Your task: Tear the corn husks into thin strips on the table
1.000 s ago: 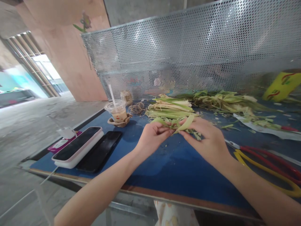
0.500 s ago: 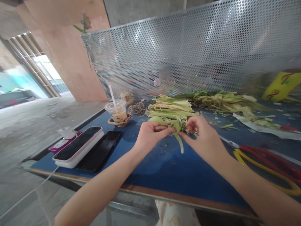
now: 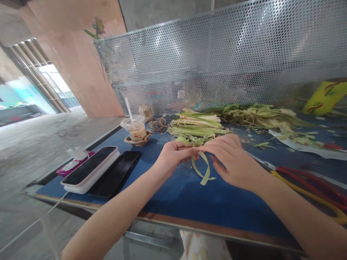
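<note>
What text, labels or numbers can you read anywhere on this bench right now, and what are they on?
No text can be read.
The yellow bag at far right has red curved marks, but no legible letters.
The pink packet beside the phones has a white label too blurred to read.
The drink cup shows no print.

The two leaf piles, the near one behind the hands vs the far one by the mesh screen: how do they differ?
The near pile lies as straight strips laid side by side; the far pile is tangled and curled. The near pile looks fresher, green and pale; the far pile is yellower and wilted. The near pile is compact; the far pile sprawls rightward with scraps around it. Both rest on the blue table.
</note>
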`<state>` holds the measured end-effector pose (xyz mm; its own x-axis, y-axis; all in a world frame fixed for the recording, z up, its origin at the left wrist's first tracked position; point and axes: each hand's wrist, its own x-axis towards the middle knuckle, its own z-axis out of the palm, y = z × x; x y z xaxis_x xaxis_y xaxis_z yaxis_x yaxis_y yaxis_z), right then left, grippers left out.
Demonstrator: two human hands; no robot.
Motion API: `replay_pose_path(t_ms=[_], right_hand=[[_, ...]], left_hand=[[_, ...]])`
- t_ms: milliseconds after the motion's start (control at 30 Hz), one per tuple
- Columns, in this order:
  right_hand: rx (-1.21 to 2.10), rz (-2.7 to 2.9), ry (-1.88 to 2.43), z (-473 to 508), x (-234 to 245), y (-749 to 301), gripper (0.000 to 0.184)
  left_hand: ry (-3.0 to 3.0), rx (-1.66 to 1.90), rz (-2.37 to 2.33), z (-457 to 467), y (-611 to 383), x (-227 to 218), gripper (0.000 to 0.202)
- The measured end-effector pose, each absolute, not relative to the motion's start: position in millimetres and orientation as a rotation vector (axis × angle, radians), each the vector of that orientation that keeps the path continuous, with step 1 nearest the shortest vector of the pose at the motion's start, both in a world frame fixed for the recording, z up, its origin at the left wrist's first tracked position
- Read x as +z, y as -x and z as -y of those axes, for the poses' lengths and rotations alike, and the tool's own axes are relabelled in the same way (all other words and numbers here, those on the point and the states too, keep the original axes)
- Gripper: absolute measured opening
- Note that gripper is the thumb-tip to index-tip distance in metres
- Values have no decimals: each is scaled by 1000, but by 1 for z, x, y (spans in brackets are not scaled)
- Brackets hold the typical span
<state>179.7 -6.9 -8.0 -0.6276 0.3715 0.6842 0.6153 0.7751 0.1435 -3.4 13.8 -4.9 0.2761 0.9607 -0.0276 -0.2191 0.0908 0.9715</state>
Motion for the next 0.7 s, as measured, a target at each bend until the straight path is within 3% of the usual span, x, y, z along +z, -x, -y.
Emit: replay_pose_path(t_ms=[133,333,533,700], right_hand=[[-335,2351,744,11,-6,-179,30],[-666,2220,667,23,-6,-175,14],[-831,2445,697,18,-11,-172,30],[-928,2352,636,17,-17,-166,22]], left_hand=[[-1102,1040,-885,-13,2,-3,21],[-1134,1034,-930,-11,0,-3,18],[-1159,1002,-946,-11,0,-4,19],[-1122,1008,-956,-10,-3,-3,18]])
